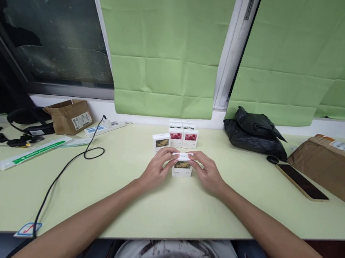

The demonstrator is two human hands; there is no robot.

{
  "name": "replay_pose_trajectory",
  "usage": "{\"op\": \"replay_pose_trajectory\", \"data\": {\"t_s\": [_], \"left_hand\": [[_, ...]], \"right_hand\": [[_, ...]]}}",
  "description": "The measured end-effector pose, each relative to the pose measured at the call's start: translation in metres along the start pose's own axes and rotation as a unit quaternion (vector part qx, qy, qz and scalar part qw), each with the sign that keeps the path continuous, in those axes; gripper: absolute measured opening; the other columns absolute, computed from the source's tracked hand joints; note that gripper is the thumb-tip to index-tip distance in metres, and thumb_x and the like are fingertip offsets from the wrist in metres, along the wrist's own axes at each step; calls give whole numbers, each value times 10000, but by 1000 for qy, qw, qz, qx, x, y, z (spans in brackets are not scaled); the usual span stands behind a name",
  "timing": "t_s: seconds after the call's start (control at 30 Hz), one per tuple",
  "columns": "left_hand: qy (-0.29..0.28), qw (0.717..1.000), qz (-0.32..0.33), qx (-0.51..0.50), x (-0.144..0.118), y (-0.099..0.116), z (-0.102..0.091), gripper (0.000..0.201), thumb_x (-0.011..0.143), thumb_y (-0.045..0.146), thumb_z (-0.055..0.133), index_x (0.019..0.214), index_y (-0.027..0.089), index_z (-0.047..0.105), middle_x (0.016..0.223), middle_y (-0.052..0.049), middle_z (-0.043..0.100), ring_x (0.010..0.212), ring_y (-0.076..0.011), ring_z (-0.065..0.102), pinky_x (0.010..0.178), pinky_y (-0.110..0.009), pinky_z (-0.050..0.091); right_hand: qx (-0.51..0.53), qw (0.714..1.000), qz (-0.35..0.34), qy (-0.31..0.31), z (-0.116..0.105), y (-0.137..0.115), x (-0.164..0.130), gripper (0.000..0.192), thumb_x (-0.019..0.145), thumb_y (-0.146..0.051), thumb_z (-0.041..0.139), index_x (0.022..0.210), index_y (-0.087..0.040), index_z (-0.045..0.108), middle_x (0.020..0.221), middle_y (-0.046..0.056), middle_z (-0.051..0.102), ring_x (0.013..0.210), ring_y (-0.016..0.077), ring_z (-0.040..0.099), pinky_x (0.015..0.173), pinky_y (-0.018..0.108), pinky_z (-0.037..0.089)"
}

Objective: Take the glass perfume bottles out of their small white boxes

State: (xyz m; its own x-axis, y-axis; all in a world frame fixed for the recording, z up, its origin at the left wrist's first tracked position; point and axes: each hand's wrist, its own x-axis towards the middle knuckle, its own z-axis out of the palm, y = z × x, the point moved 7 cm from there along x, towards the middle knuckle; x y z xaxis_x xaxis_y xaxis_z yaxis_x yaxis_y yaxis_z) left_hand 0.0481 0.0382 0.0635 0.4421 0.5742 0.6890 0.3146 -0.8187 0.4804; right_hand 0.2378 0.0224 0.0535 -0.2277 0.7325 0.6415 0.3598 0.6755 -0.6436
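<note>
Both hands meet at a small white box (182,167) standing on the pale green table (158,201), straight ahead of the person. Left hand (157,167) has its fingers curled against the box's left side and top edge; right hand (206,171) does the same from the right, so the box is gripped between the two. Its front face carries a dark panel with a yellowish picture; the print on its top is too small to read.

Just behind it stand more white boxes: one with the same yellowish picture (161,141) and two with red pictures (183,137), touching side by side, with further white boxes (181,124) behind them. None of their lettering is legible.

To the left lie a black cable (73,161), a white power strip (106,128), a long white sleeve with green print (31,153) and a small open carton with a shipping label (70,115). To the right sit a black plastic bag (255,131), a dark phone (301,182) lying face up, and a brown parcel with a white label (330,166). A blue and red sticker (28,229) marks the table's near edge.
</note>
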Motion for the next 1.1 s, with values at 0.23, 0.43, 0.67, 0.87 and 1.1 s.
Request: {"op": "replay_pose_trajectory", "data": {"t_s": [0.23,0.43,0.67,0.87,1.1], "left_hand": [[0,1000,5,5,0,2,-1,190,1082,285,496,1105,258,683,1278,-88,637,1230,-237,599,1049,-449,505],[14,999,23,35,0,-1,-3,174,1062,260,542,1167,279,680,1284,-75,645,1230,-237,600,1056,-458,497],[80,994,-5,71,4,-14,-23,244,1038,290,581,1282,287,597,1303,-97,569,1212,-246,573,916,-396,532],[237,957,-139,91,-3,-59,-54,474,974,380,659,1373,271,426,1389,-118,477,1092,-234,560,834,-384,507],[191,934,-302,-5,-13,-113,-44,312,928,411,656,1141,234,513,1216,-79,619,993,-216,643,749,-327,534]], "right_hand": [[-20,1000,-11,5,0,-2,0,243,1065,-412,513,1148,-334,727,1189,64,726,1124,283,656,977,474,491],[-25,999,-15,23,-2,1,1,225,1054,-397,538,1142,-344,738,1209,50,740,1101,285,670,962,477,486],[-24,997,39,60,-12,16,0,211,1043,-412,544,1123,-296,701,1290,65,718,1169,280,659,934,439,514],[-15,984,109,140,-36,50,5,243,1018,-456,544,1120,-254,633,1209,83,720,1097,274,669,841,399,527],[4,964,148,222,-49,83,3,446,978,-515,580,1333,-271,467,1352,114,649,1156,273,639,845,393,547]]}}
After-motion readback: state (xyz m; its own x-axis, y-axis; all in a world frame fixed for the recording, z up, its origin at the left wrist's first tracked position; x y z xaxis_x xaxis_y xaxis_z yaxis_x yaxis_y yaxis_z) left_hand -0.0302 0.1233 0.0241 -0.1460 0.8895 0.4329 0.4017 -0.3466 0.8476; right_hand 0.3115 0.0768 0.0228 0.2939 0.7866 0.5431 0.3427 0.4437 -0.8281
